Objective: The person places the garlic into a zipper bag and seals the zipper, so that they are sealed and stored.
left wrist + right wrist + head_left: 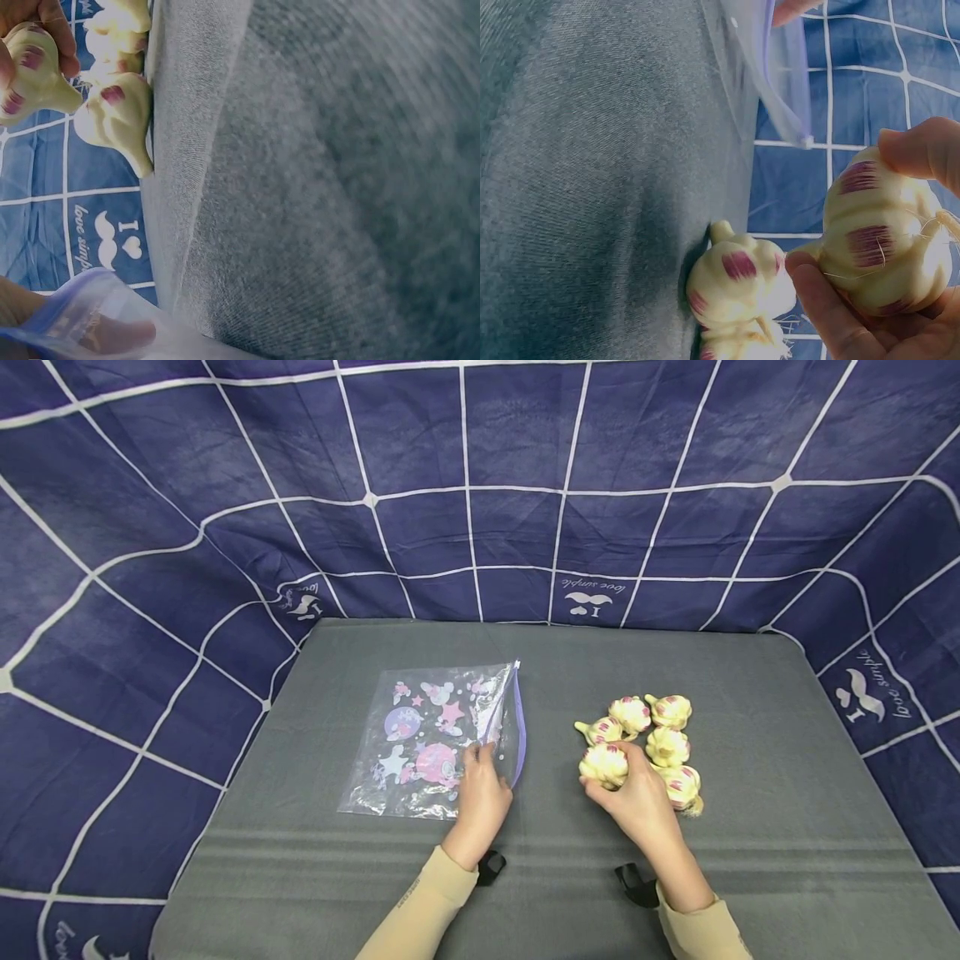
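A clear zip bag [408, 768] with pink and purple prints lies flat left of the middle, its purple zip edge [521, 727] facing right. My left hand [482, 797] holds the bag near that edge; in the left wrist view the thumb [124, 334] shows through the plastic and the mouth stands partly raised. My right hand [645, 802] grips a garlic bulb [885, 232], pale yellow with purple patches, between thumb and fingers. In the left wrist view this bulb is held above the table. Several more garlic bulbs [667, 747] lie beside and beyond the right hand.
The grey table [322, 893] carries everything. Blue cloth with white grid lines [517, 535] hangs behind it and at both sides. Dark straps [637, 887] show near both wrists.
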{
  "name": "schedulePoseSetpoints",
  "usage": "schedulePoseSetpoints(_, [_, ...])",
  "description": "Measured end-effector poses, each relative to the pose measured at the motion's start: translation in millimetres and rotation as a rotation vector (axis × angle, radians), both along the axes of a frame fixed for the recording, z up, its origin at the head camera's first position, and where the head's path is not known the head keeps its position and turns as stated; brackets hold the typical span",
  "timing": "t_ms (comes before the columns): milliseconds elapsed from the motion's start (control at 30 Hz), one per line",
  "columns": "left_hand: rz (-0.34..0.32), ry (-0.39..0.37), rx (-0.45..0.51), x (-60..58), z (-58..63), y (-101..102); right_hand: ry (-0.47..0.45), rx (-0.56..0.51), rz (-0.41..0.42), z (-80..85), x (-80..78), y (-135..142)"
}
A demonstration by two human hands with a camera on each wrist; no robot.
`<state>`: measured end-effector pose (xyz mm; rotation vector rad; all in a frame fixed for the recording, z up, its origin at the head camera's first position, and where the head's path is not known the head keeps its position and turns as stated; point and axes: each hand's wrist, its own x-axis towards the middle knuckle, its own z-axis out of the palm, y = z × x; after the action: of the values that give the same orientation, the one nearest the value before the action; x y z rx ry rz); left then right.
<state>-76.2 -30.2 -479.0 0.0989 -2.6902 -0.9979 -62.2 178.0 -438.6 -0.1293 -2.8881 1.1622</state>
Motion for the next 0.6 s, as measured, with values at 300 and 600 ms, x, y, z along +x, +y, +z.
schedulePoseSetpoints(300, [-0.086, -0.014, -0.104, 0.7, -0.7, -3, 0.050, -0.051, 0.032, 8.0, -13.4, -14])
schedulePoseSetpoints(600, [-0.090, -0.100, -0.034, 0.3, 0.8, -2, 0.081, -0.171, 0.109, 16.3, -37.0, -45])
